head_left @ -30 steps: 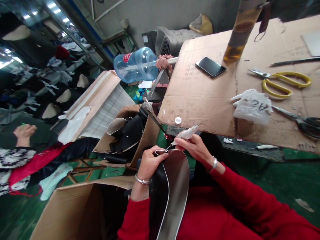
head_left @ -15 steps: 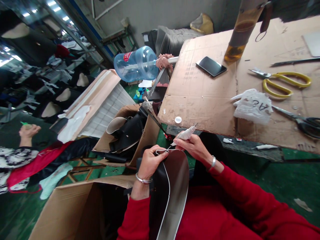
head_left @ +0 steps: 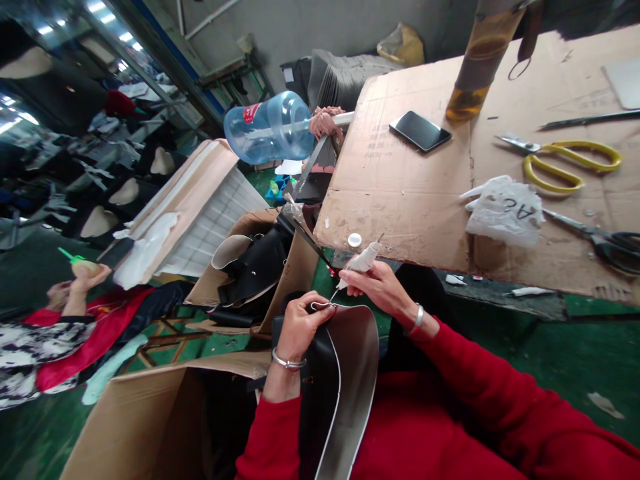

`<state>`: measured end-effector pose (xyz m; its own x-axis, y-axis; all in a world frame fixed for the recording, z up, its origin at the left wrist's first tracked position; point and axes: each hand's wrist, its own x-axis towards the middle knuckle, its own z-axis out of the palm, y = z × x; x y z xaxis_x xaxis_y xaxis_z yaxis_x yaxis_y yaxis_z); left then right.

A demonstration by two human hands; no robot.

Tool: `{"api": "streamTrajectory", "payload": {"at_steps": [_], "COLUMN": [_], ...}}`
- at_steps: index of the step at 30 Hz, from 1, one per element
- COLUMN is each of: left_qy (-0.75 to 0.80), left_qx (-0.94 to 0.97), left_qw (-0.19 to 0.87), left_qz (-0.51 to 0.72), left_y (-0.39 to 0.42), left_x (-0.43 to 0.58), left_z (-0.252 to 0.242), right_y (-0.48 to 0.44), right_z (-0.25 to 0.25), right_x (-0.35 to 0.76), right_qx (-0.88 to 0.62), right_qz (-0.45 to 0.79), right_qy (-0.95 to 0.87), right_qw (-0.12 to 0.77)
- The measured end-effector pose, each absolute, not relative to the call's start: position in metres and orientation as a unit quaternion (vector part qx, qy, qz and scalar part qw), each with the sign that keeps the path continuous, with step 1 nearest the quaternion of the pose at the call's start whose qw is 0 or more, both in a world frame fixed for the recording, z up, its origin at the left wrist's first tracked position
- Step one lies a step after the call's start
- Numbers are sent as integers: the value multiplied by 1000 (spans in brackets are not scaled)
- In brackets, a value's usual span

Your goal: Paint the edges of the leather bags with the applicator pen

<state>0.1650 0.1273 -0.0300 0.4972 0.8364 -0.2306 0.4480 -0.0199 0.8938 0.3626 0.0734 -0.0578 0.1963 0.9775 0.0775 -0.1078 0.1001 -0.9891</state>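
My left hand (head_left: pixel 300 327) pinches the top edge of a dark leather piece (head_left: pixel 353 360) with a grey-beige inner face and a white edge. A small white loop stands out at its fingertips. My right hand (head_left: pixel 381 285) is closed around a small white bottle (head_left: pixel 364 259), whose thin tip points down to the leather edge beside my left fingertips. The leather hangs down between my forearms, over my lap.
The cardboard-covered table (head_left: pixel 400 193) bears a white cap (head_left: pixel 354 240), phone (head_left: pixel 420 131), yellow-handled scissors (head_left: pixel 555 180), black-handled scissors (head_left: pixel 620 250), crumpled plastic (head_left: pixel 505 212) and drink bottle (head_left: pixel 480 67). Open boxes (head_left: pixel 135 413) stand left. Another person's hand (head_left: pixel 90 275) holds a green-tipped bottle.
My right hand and the white bottle have shifted slightly left and down, the tip now closer to my left fingertips. At far left, the other person's hands have moved right.
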Motion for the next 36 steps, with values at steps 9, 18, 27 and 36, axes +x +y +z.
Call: {"api": "streamTrajectory", "payload": {"at_steps": [9, 18, 27, 36], "left_qy": [471, 469, 450, 427], "left_qx": [748, 666, 642, 655], "left_qw": [444, 555, 598, 606], "left_qz": [144, 167, 165, 148], "left_y": [126, 144, 158, 158], "left_x": [167, 153, 144, 134], "left_z": [-29, -27, -39, -37], "right_y": [61, 62, 65, 68], "right_z": [-50, -50, -56, -39], "right_x": [387, 405, 407, 405], "right_qx": [-563, -628, -640, -606], "right_qz": [262, 104, 104, 183], "right_qy": [-351, -512, -487, -367], "right_qw": [701, 577, 585, 682]}}
